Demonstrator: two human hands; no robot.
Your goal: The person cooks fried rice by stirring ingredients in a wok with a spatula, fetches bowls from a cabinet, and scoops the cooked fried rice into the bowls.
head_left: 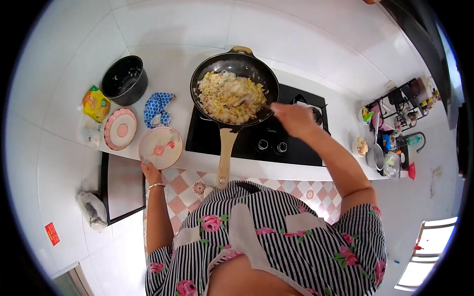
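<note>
A black wok [269,81] with a beige handle sits on the stove, holding fried rice [229,96] mixed with yellow egg and small pink bits. Over the wok's right rim, my right hand [292,118] is closed around the handle of a spatula [264,105]. The spatula's head is in the rice, blurred and partly hidden. My left hand [151,172] grips the near edge of a white flowered plate [160,148] at the counter's front edge. Just behind that plate lies a blue patterned cloth [158,109].
A black pot [124,81], a yellow packet [96,104] and a pink-rimmed plate [120,129] stand on the left. The black stove [296,145] has two knobs. To the right are a bowl of food [361,146], a saucepan [375,158] and a rack [405,103].
</note>
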